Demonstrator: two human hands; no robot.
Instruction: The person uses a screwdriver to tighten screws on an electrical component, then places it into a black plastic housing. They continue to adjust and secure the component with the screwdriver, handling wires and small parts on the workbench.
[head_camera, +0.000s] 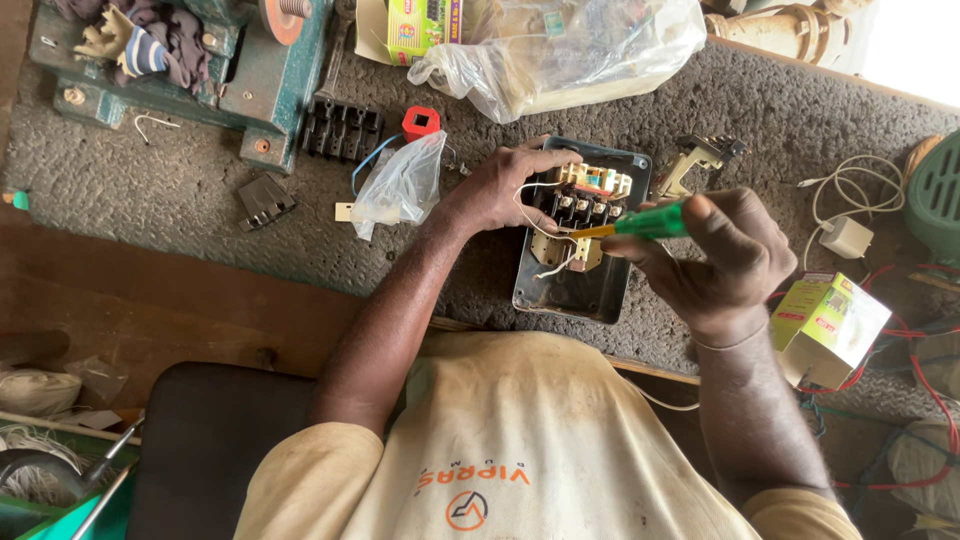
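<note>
Head view: two hands (500, 185) (715, 255), one screwdriver (640, 224).

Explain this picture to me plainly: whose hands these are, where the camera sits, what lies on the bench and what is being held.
One camera, worn on the person's head, looks down at their own two bare hands. The right hand grips a green-handled screwdriver, its tip at the terminal block inside a dark metal box. The left hand steadies that block and touches its white wires. On the rough grey bench lie a clear plastic bag, a red coil, a white charger and a green carton.
</note>
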